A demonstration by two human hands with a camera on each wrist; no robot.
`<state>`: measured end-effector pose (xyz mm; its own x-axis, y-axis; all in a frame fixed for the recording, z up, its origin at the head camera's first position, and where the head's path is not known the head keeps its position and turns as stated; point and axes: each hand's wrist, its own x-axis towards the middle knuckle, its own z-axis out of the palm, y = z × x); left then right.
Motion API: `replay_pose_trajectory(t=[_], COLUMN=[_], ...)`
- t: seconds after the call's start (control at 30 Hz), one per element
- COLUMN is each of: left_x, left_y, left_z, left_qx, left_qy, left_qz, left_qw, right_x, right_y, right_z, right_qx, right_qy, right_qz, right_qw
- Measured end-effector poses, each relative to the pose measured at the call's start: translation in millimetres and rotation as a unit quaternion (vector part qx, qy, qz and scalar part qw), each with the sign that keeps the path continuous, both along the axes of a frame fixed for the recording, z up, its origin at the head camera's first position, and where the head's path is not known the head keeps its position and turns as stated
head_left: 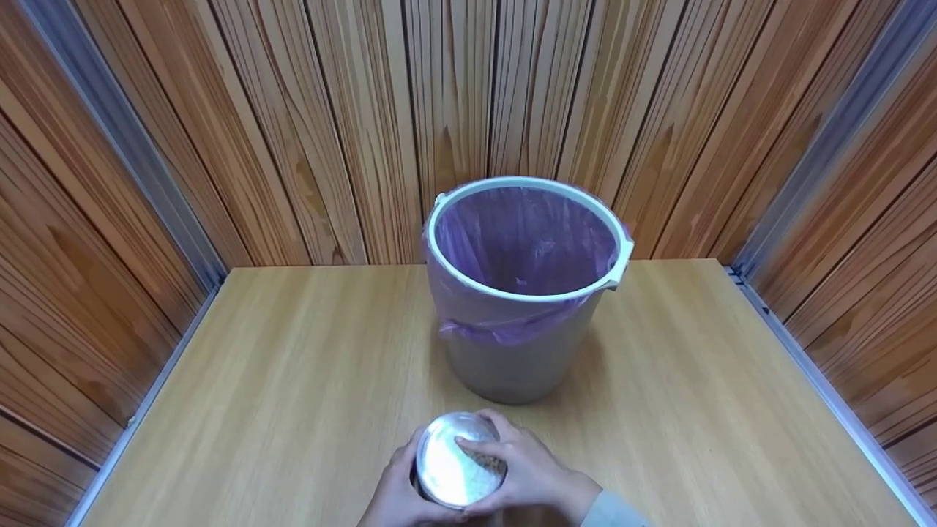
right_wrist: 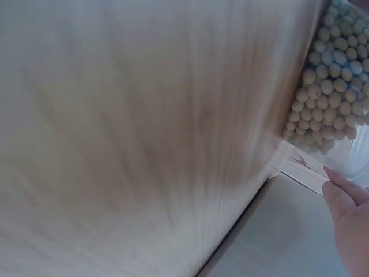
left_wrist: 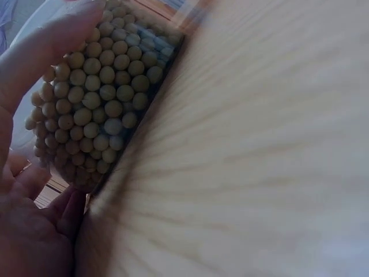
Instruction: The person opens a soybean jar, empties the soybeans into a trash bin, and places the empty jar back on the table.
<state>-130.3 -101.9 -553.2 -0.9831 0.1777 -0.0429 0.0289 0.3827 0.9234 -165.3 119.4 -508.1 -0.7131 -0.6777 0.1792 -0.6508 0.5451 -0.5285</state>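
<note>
A clear round jar (head_left: 450, 476) stands upright near the front of the table, its shiny see-through top catching glare. Pale round beans, like soybeans (left_wrist: 98, 86), fill much of it and show through the side in both wrist views. My left hand (head_left: 399, 489) grips the jar from the left, thumb and fingers curved around the wall. From the right, my right hand (head_left: 533, 468) holds it around the upper edge, with one finger lying across the top. In the right wrist view, fingers (right_wrist: 349, 199) show beside the jar of beans (right_wrist: 334, 86).
Behind the jar stands a grey bucket (head_left: 512, 366) lined with a purple plastic bag (head_left: 527, 234), under a pale rim ring. Wood-panelled walls (head_left: 351, 132) enclose the wooden table (head_left: 293, 366) at the back and both sides, with metal strips along the side edges.
</note>
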Motion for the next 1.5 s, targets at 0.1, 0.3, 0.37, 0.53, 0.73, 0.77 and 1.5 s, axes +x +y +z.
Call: replay_pose_trajectory(t=[0.1, 0.3, 0.37, 0.53, 0.73, 0.77, 1.5], left_x=[-0.6, -3.1, -3.7, -6.9, -9.5, -9.8, -6.7], left_y=[-0.4, -1.6, -2.1, -2.6, -5.2, -6.1, -5.3], left_z=[-0.2, -0.1, 0.6, 3.2, 4.6, 4.4, 7.6], left_qx=[0.004, 0.013, 0.016, 0.024, 0.024, 0.024, 0.058], left_qy=[0.008, 0.010, 0.008, -0.005, -0.025, -0.023, -0.005], left_qz=[-0.006, -0.018, -0.023, -0.038, -0.052, -0.058, -0.054], left_qw=[0.9999, 0.9997, 0.9996, 0.9990, 0.9980, 0.9978, 0.9969], right_x=[-1.8, -3.4, -3.0, -1.8, -0.9, -1.1, 3.2], right_y=[0, 1, 2, 3, 4, 4, -3], right_z=[-0.1, -0.6, -0.3, 0.0, -0.5, -0.4, 5.2], right_qx=[-0.014, -0.036, -0.034, -0.037, -0.038, -0.037, -0.003], right_qy=[0.013, 0.021, 0.013, 0.003, 0.013, 0.016, 0.010], right_qz=[0.013, 0.028, 0.027, 0.025, 0.037, 0.040, -0.002], right_qw=[0.9997, 0.9987, 0.9990, 0.9990, 0.9985, 0.9984, 0.9999])
